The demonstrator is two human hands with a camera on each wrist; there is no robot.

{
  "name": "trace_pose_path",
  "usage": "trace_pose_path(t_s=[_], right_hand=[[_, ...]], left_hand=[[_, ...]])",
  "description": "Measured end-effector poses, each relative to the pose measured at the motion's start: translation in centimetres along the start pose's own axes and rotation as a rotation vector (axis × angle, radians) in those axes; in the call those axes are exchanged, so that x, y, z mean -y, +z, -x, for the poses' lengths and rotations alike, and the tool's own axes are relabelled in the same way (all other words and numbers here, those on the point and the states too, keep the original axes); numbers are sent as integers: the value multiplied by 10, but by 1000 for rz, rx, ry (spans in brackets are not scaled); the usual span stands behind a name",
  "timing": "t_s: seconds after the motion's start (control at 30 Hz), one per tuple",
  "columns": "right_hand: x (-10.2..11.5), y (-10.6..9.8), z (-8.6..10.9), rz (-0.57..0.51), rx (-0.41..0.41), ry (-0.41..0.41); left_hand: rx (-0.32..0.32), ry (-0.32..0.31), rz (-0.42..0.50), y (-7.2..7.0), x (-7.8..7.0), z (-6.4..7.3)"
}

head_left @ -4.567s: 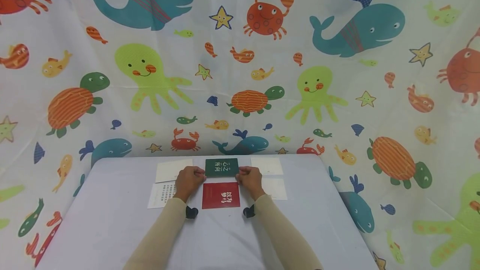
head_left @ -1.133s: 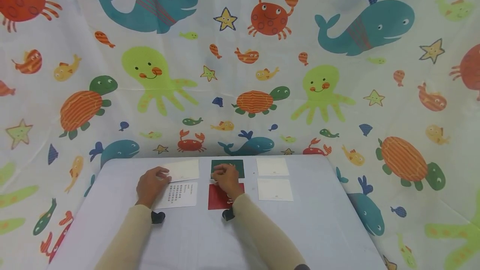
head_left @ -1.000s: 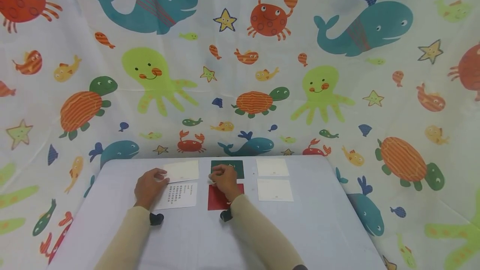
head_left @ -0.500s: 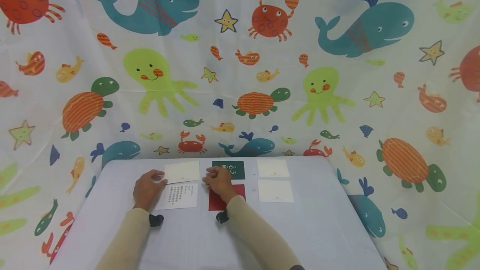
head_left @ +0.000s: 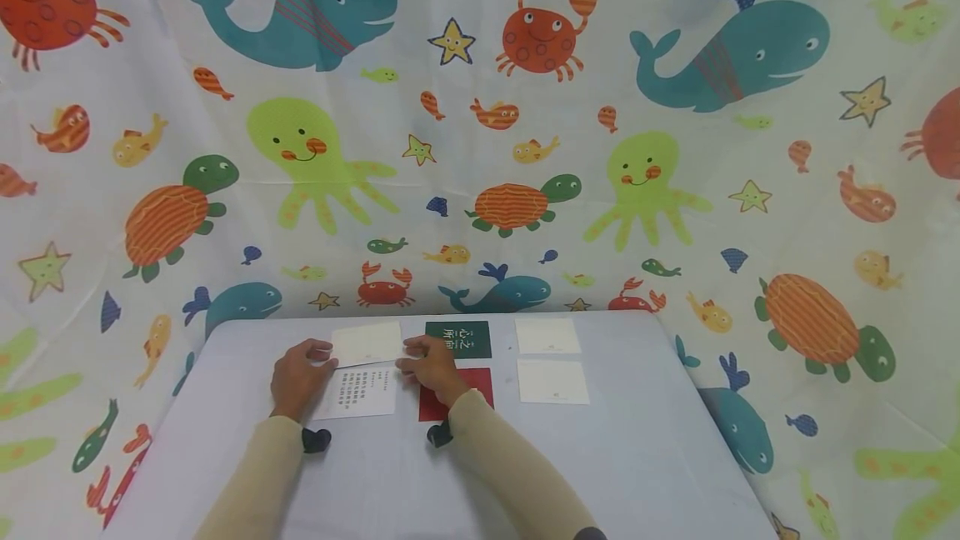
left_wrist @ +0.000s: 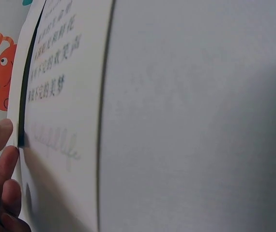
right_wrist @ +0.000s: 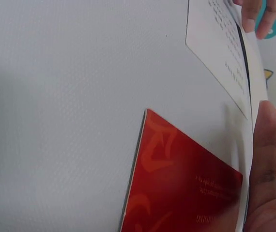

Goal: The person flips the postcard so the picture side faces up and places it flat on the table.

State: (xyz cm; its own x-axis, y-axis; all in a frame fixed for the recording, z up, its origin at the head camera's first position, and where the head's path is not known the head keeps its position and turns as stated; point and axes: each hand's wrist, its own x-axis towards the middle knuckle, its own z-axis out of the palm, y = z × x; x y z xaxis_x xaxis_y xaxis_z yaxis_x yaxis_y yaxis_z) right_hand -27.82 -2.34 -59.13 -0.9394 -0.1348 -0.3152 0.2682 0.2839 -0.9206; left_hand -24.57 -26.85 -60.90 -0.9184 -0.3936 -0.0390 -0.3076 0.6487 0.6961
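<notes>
My left hand (head_left: 300, 375) is at the left edge of a plain cream card (head_left: 366, 343), thumb and forefinger slightly apart. In the left wrist view its fingertips (left_wrist: 7, 162) come right up to the card's corner. Over at the card's right edge, my right hand (head_left: 435, 369) has thumb and forefinger spread. Its forefinger (right_wrist: 265, 133) looks straight in the right wrist view. Below the cream card lies a white card printed with dark writing (head_left: 360, 392). My right hand partly covers a red booklet (head_left: 480, 388) and a corner of a green booklet (head_left: 471, 340).
Two more cream cards, an upper (head_left: 547, 336) and a lower (head_left: 553, 382), lie to the right in a column. The white-covered table (head_left: 637, 457) ends at the back against a hanging cloth (head_left: 450, 182) with sea-animal prints.
Both hands were at the green booklet's sides first. The left hand then went to the cream card's left edge; the right hand has moved left off the booklet to its right edge.
</notes>
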Motion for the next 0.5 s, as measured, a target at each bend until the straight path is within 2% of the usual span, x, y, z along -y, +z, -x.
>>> trace_pose_path(t_s=[0.2,0.5], right_hand=[[-1,4,-2,-19,14,13],[-1,7,-1,12,-29,31]], left_hand=[[4,-1,4,0,-4,2],[3,7,9,-2,-4,3]])
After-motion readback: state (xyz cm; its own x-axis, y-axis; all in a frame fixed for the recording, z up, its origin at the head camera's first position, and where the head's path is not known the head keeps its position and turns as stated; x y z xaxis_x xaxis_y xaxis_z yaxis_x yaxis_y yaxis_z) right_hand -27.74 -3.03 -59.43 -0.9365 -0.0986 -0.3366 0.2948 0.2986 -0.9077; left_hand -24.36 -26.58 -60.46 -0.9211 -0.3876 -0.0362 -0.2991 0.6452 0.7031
